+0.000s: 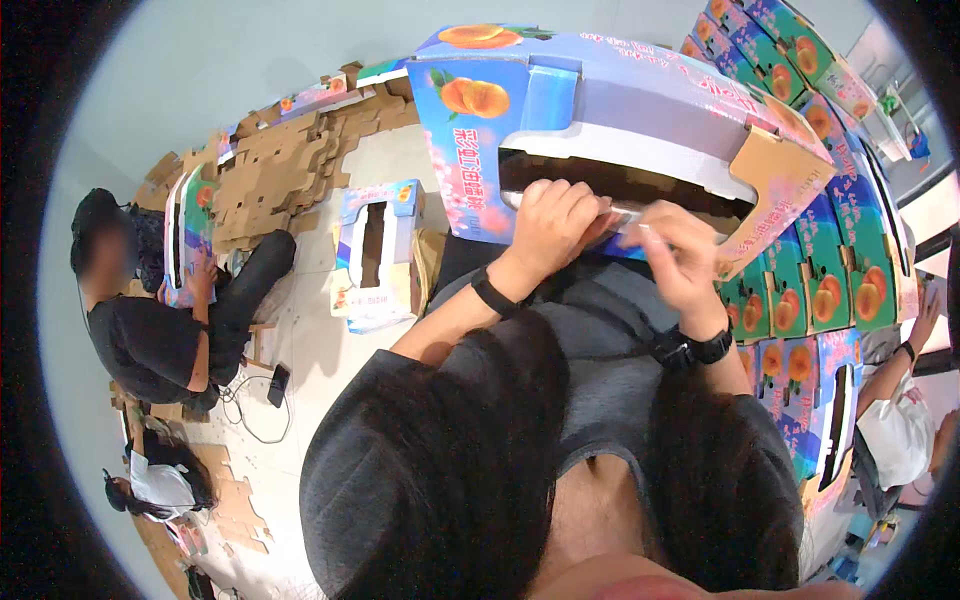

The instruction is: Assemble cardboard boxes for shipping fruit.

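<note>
In front of my chest stands a blue and pink fruit carton [640, 110] with peach pictures and a long cut-out in its upper face. My left hand [560, 222] is closed over the near rim of that cut-out. Just right of it, my right hand [678, 258] has its fingers curled at the same rim, partly blurred by motion. A shiny pale strip [622, 222] shows between the two hands; its kind cannot be made out. A brown inner flap [775, 185] shows at the carton's right end. Both wrists wear dark bands.
Another fruit carton [378, 255] stands on the floor to the left. Stacked cartons [825, 270] rise close on my right. Flattened cardboard [265, 180] lies along the wall. A seated person [150, 340] handles a carton at left; another person [900, 420] is at right. A cable [250, 410] trails across the floor.
</note>
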A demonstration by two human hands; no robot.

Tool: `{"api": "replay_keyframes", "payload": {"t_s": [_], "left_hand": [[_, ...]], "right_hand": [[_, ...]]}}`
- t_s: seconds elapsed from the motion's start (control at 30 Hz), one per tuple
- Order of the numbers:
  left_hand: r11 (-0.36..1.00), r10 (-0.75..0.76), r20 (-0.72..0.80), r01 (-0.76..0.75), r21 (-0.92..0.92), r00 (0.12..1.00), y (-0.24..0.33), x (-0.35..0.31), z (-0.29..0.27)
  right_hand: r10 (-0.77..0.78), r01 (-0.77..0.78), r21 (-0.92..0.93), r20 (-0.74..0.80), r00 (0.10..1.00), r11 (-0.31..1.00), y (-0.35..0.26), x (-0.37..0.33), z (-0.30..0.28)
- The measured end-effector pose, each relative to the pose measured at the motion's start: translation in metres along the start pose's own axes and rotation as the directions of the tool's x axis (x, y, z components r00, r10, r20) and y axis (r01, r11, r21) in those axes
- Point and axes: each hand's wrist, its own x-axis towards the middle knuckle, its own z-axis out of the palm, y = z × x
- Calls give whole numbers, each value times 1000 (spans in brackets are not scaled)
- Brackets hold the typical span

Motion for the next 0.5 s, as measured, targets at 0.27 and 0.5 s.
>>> {"api": "replay_keyframes", "payload": {"t_s": [0.27, 0.5], "left_hand": [[999, -39, 16, 39, 10, 999, 4, -2, -1], [999, -37, -33, 37, -23, 999, 14, -3, 0]], "right_hand": [[391, -183, 948, 71, 918, 260, 20, 11, 3], [443, 222, 965, -140, 886, -140, 30, 12, -18]]}}
